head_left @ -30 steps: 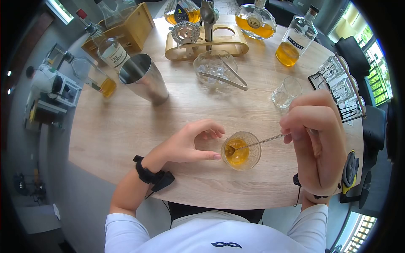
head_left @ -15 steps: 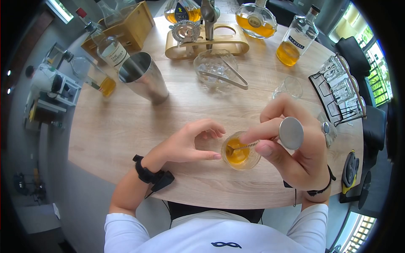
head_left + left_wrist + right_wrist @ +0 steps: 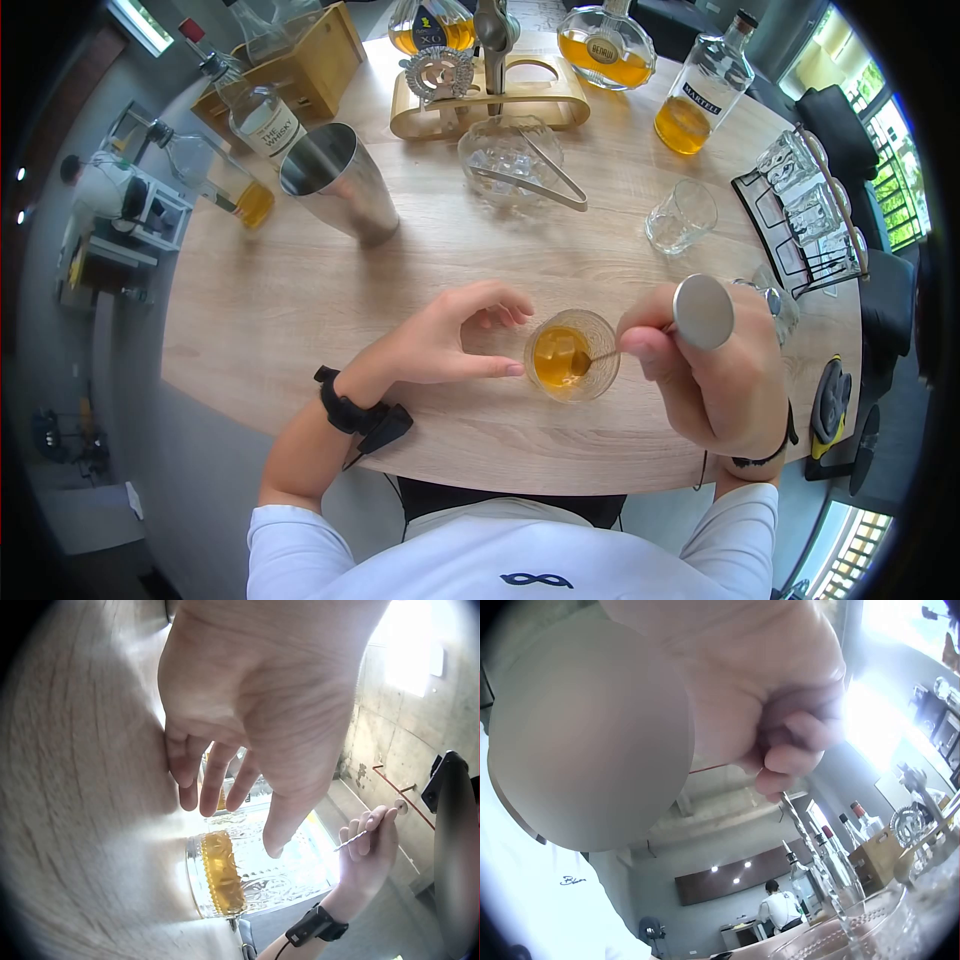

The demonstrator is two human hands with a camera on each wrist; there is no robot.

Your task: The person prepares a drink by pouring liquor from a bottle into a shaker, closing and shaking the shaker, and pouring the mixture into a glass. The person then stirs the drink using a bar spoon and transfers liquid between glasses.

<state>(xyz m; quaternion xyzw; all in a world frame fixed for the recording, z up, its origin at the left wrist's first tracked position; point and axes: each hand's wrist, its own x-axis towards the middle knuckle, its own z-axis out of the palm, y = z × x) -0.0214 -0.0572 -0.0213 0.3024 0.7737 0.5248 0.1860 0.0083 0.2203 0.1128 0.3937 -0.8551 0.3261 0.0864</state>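
A patterned glass (image 3: 598, 384) with amber liquid and ice stands near the table's front edge. Beside its left side lies my left hand (image 3: 440, 335), fingers loosely bent and thumb close to the wall; in the left wrist view this hand (image 3: 259, 697) hangs near the glass (image 3: 262, 877). My right hand (image 3: 715, 375) pinches a twisted bar spoon with a round metal disc (image 3: 703, 312) at its top, and the spoon's bowl is inside the glass. The twisted shaft (image 3: 814, 844) runs down from the right hand's (image 3: 772, 712) curled fingers in the right wrist view.
A metal shaker cup (image 3: 350, 195) stands at the left, near bottles and a wooden box (image 3: 325, 65). Behind the glass are an ice bowl with tongs (image 3: 545, 188) and a wooden stand (image 3: 560, 112). An empty tumbler (image 3: 680, 220) and a glass rack (image 3: 800, 225) are at the right.
My right hand turned over and moved toward the glass, then slightly back right. The spoon's bowl shifted from the left side of the glass to the right. The left hand has stayed put.
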